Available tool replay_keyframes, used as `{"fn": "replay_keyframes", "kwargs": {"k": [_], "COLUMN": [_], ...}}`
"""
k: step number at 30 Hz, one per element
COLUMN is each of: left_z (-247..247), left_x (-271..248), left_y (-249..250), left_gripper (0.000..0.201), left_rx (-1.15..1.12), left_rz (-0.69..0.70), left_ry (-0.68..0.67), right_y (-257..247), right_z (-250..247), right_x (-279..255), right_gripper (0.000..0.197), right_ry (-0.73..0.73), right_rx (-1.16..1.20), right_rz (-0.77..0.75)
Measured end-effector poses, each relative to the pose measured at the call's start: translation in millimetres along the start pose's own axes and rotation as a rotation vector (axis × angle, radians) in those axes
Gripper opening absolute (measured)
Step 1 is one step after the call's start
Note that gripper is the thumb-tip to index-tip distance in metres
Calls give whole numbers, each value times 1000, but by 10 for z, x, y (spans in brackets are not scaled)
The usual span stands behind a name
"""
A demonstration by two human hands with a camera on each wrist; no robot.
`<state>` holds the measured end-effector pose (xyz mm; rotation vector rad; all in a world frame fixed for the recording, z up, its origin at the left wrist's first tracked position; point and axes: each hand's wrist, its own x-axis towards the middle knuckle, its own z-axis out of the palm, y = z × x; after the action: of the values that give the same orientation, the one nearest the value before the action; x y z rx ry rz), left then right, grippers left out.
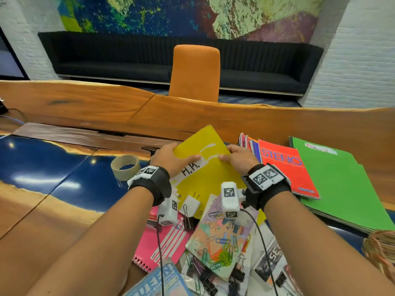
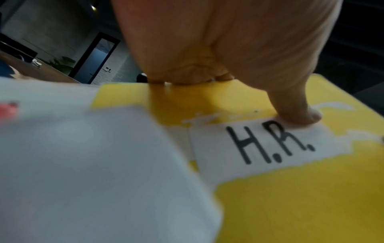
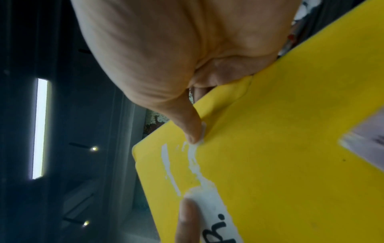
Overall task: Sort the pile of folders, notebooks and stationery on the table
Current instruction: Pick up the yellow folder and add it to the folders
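Note:
A yellow folder with a white "H.R." label is tilted up above the pile, held by both hands. My left hand grips its left edge, thumb pressed on the label and fingers curled behind. My right hand grips the right edge, thumb on the front and fingers behind. Below lies the pile: a pink spiral notebook, a pastel book, scattered paper clips and black binder clips.
To the right lie a green folder stack, a red "STENO" notebook and spiral notebooks. A tape roll stands to the left, rubber bands at the right edge. White chargers lie in the pile. An orange chair faces the table.

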<state>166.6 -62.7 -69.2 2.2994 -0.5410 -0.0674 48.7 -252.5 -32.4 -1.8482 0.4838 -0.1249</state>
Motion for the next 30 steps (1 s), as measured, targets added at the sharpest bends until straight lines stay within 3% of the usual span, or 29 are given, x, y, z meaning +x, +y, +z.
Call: {"fn": "replay_keyframes", "kwargs": {"k": [8, 14, 17, 19, 22, 24, 26, 30], "left_z": [-379, -530, -532, -506, -455, -406, -299, -190], "left_x": [-203, -396, -514, -552, -578, -635, -678, -726], "left_y": [368, 491, 562, 612, 614, 533, 402, 310], "left_gripper": [77, 108, 132, 136, 106, 68, 40, 25], "left_rx": [83, 141, -17, -255, -621, -552, -436, -506], "left_rz": [115, 136, 89, 23, -23, -69, -93, -54], "left_ry": [177, 427, 546, 474, 240, 159, 104, 20], "right_y": [-223, -350, -400, -388, -249, -57, 206, 471], "right_z": [-216, -521, -700, -772, -824, -846, -889, -903], "right_x": [-305, -607, -739, -859, -976, -1023, -1024, -1058], "right_gripper": [12, 15, 10, 7, 17, 11, 20, 25], "right_ry": [26, 205, 292, 314, 308, 341, 324, 306], "right_rx": [139, 259, 301, 366, 537, 498, 341, 137], "right_rz": [-112, -248, -319, -357, -372, -310, -206, -81]}}
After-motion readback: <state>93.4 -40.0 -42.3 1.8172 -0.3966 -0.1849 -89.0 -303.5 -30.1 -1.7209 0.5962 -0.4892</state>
